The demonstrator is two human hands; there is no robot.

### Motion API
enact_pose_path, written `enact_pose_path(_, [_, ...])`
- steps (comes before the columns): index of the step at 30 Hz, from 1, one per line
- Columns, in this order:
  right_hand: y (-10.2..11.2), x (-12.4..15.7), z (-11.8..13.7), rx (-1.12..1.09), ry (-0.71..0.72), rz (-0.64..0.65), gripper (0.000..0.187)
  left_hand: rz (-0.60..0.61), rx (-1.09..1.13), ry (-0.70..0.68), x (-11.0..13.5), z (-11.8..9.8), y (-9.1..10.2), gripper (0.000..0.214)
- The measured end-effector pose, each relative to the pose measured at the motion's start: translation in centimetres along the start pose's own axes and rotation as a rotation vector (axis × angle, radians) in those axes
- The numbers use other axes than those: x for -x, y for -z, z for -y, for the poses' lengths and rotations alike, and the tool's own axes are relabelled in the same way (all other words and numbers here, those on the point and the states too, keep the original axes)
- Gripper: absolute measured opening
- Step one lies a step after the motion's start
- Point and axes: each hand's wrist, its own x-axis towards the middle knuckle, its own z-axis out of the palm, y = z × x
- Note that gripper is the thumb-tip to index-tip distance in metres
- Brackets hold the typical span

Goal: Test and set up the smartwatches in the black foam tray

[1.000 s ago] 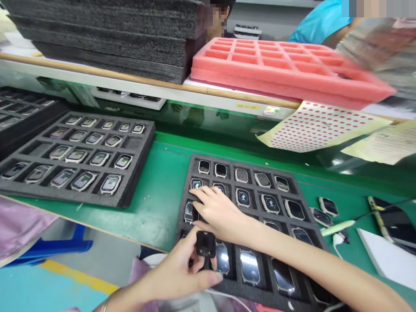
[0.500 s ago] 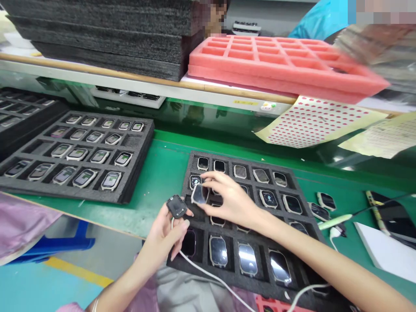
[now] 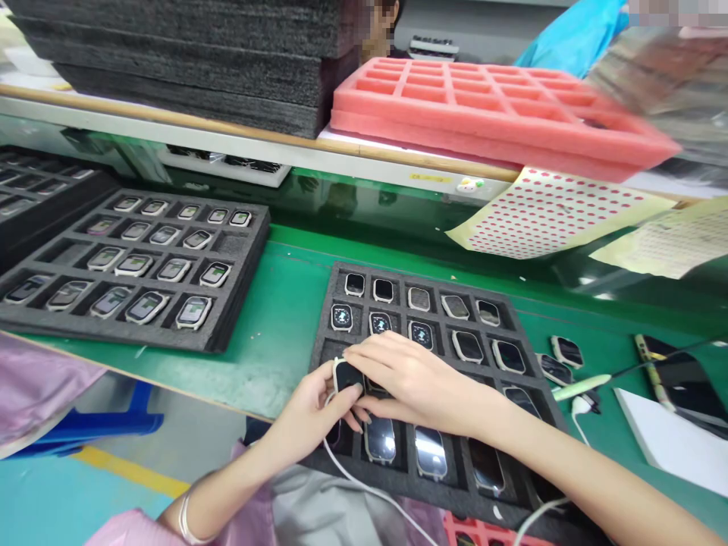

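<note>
A smartwatch case (image 3: 348,378) with a dark screen and a pale frame is between my two hands, over the near left part of a black foam tray (image 3: 392,274). My right hand (image 3: 406,379) grips it from the right. My left hand (image 3: 315,413) is closed below and beside it, with a white cable (image 3: 364,485) running out under the fingers. The square black charging dock on that cable is now hidden behind the watch and fingers. In the tray, a watch (image 3: 342,317) and two neighbours in its row show lit dials; other screens are dark.
A second foam tray of watches (image 3: 242,265) lies at left. Two loose watches (image 3: 567,351), a green-handled tool (image 3: 583,387), a white board (image 3: 671,440) and a phone-like device (image 3: 682,379) lie at right. Pink foam trays (image 3: 489,129) and stacked black foam (image 3: 199,68) occupy the shelf.
My right hand has brought the watch down against the charging dock in my left hand. My left hand has moved right, and the two hands now meet. A dial behind my right hand is uncovered.
</note>
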Motion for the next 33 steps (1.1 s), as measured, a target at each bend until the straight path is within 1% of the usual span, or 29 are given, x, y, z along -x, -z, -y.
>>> enact_pose_path(2, [-0.3, -0.1, -0.1, 0.016, 0.001, -0.004, 0.027, -0.033, -0.002, -0.008, -0.2, 0.3, 0.0, 0.029])
enact_pose_path(4, [-1.0, 0.1, -0.3, 0.002, -0.002, -0.031, 0.026, -0.037, 0.007, 0.007, -0.4, 0.4, 0.2, 0.03])
enact_pose_path(9, [-2.9, 0.8, -1.1, -0.107, 0.025, -0.185, 0.031, 0.021, 0.047, 0.064, -0.1, 0.5, 0.5, 0.033])
enact_pose_path(11, [-3.2, 1.1, -1.2, -0.13, 0.033, -0.207, 0.035, 0.033, 0.041, 0.068, 0.0, 0.5, 0.6, 0.034])
enact_pose_path(13, [-3.2, 1.2, -1.1, -0.141, 0.038, -0.215, 0.038, 0.029, 0.026, 0.068, 0.2, 0.5, 0.6, 0.035])
enact_pose_path(18, [-3.1, 1.0, -0.8, -0.153, 0.034, -0.253, 0.034, 0.006, -0.006, 0.063, 0.4, 0.8, 0.6, 0.036])
enact_pose_path(24, [-3.7, 1.2, -0.8, -0.149, 0.016, -0.252, 0.041, 0.019, -0.011, 0.076, 0.4, 0.9, 0.7, 0.035])
enact_pose_path(30, [-3.5, 1.1, -0.6, -0.152, -0.012, -0.213, 0.037, -0.011, -0.056, 0.063, 0.5, 0.8, 0.5, 0.034])
enact_pose_path(33, [-3.1, 0.9, -1.0, -0.238, -0.023, -0.226, 0.035, -0.022, -0.059, 0.1, 0.7, 0.7, 0.1, 0.034])
